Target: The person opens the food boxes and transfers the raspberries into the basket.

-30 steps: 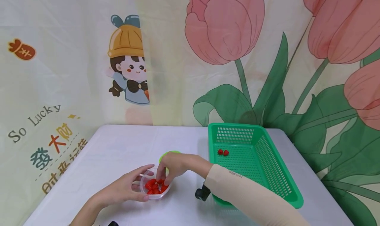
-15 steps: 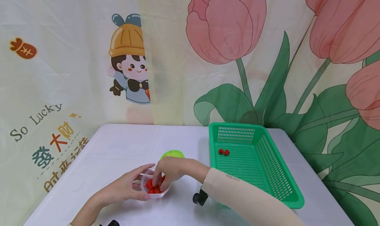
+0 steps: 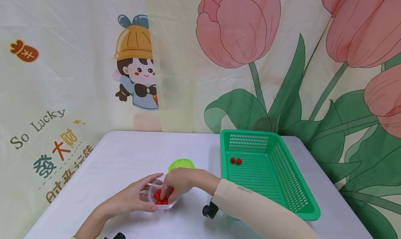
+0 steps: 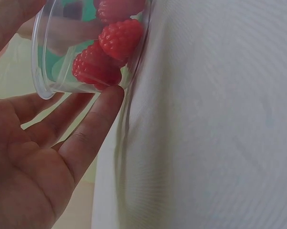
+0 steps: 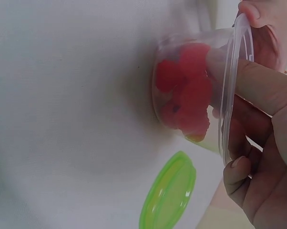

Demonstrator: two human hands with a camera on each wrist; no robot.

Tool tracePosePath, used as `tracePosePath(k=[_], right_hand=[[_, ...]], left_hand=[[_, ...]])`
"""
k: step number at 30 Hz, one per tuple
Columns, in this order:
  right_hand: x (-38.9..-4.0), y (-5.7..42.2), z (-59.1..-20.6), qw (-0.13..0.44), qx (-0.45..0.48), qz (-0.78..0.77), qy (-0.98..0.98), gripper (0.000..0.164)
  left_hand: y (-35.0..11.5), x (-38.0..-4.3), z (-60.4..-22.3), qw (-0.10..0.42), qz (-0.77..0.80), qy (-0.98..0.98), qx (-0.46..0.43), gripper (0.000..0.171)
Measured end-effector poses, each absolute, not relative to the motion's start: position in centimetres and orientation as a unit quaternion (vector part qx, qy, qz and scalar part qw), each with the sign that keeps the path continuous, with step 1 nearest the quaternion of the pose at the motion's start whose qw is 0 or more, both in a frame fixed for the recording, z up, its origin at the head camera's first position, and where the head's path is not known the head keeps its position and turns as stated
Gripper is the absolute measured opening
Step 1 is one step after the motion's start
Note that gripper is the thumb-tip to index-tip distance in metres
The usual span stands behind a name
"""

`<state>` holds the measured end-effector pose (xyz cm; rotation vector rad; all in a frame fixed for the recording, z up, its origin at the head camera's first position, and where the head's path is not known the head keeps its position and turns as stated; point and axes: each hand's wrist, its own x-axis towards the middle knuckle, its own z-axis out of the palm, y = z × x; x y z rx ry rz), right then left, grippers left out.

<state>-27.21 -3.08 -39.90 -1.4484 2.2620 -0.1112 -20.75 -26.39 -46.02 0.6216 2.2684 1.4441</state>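
Note:
A clear plastic cup (image 3: 168,207) of red raspberries (image 4: 120,39) stands on the table in the head view. My left hand (image 3: 131,199) holds it from the left, thumb at the near side and fingers round the far side. My right hand (image 3: 181,180) reaches over the rim from the right, its index finger and thumb down among the raspberries. Whether they pinch one is hidden by the berries and the cup's cloudy wall. In the right wrist view the right thumb (image 5: 260,83) passes inside the rim.
A bright green lid (image 3: 181,163) lies just behind the cup. On the right stands a green slotted basket (image 3: 300,176) with two red berries (image 3: 236,161) at its left side. The right forearm crosses its near edge. A printed curtain hangs behind the table (image 3: 138,152).
My right hand has moved slightly left and deeper into the cup, uncovering more of the green lid. The left hand and the cup stay in place. Little differs over the last half second.

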Motion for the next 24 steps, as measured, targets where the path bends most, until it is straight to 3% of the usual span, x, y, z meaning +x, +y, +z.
tracePosePath(k=[24], right_hand=[[-27.39,-2.96,-40.06,0.253,-0.527,-0.059,0.809,0.025]], left_hand=[[-26.31,-20.88,-46.17,0.194,0.522,0.801,0.220,0.096]])
